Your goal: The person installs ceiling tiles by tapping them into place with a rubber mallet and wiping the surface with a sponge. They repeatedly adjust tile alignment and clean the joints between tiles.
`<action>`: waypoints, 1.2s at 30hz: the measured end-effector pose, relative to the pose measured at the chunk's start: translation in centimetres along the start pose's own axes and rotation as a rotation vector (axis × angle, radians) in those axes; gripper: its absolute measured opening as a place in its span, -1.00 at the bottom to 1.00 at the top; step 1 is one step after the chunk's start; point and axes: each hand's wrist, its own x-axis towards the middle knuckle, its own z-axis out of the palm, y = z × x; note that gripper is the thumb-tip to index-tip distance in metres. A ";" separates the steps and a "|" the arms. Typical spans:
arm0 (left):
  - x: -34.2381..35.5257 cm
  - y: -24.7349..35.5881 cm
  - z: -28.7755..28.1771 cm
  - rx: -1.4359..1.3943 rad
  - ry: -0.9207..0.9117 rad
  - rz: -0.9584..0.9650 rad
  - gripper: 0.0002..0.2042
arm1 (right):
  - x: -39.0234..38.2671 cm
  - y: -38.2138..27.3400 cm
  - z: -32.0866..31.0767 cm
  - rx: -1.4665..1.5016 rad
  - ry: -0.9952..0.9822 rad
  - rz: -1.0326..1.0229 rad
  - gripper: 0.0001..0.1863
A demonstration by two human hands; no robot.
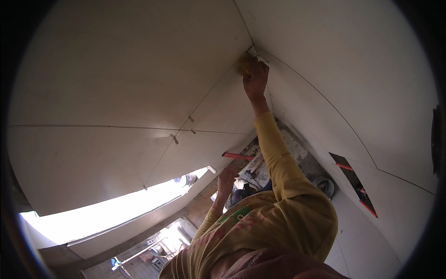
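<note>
My right hand [256, 76] is sitting high in the corner, its fingers curling around what is looking like a yellow sponge [245, 64]. The sponge is lying where the left wall panel [116, 83] and the right wall panel [316, 56] are meeting, and it is seeming to be touching them, though my fingers are hiding the contact. A small white piece [261, 58] is showing just beside my knuckles; I'm not able to make out whether it is loose or fixed. If it is loose, a sideways knock from my wrist could be shifting it or sending it down.

My left hand [226, 180] is hanging low, near the bright gap [116, 209]; I'm not managing to see whether it is gripping anything. With my right arm extending this far, leaning harder could be costing me balance, or the sponge could be slipping from my fingertips and dropping toward the red tool [237, 156] and the bucket [324, 186] below. Small clips [174, 139] are sticking out along the left panel's seam, so a careless sleeve could be catching one.
</note>
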 end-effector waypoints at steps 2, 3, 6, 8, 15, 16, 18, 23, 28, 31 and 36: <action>0.3 -0.2 0.0 -0.016 0.007 0.023 -0.60 | -0.8 0.2 -0.3 0.002 0.076 0.094 -0.46; 0.5 -0.8 -0.2 -0.029 0.009 0.042 -0.61 | -1.3 0.1 -0.3 0.037 0.142 0.104 -0.48; -0.1 -0.6 -0.1 -0.012 0.038 -0.004 -0.62 | -1.4 -0.8 0.4 0.111 0.297 0.114 -0.49; -0.6 -0.5 -0.1 0.013 0.032 -0.020 -0.62 | -0.8 -0.6 1.5 0.113 0.349 0.115 -0.45; 0.0 -0.1 -0.1 0.086 0.012 0.011 -0.58 | -2.7 -3.2 3.1 0.208 0.218 0.138 -0.46; -0.1 -0.7 0.1 0.096 0.004 0.017 -0.58 | -4.9 -4.1 2.0 0.245 0.106 0.061 -0.47; -0.2 -0.7 0.3 0.052 0.025 0.002 -0.58 | -6.5 -4.7 0.1 0.291 -0.005 -0.034 -0.47; -0.3 -1.6 0.1 -0.003 0.078 0.034 -0.58 | -1.4 -3.6 -1.0 0.202 0.206 0.078 -0.37; -0.2 -2.0 0.4 0.027 0.091 -0.011 -0.59 | -5.0 -7.8 -0.2 0.183 -0.185 -0.062 -0.43; 0.4 -5.1 1.1 0.030 0.066 0.056 -0.58 | -11.5 -7.7 -2.4 0.301 -0.499 -0.168 -0.42; 0.3 -6.3 1.3 0.055 0.110 0.041 -0.56 | -7.1 -0.9 -2.7 0.072 -0.125 -0.015 -0.47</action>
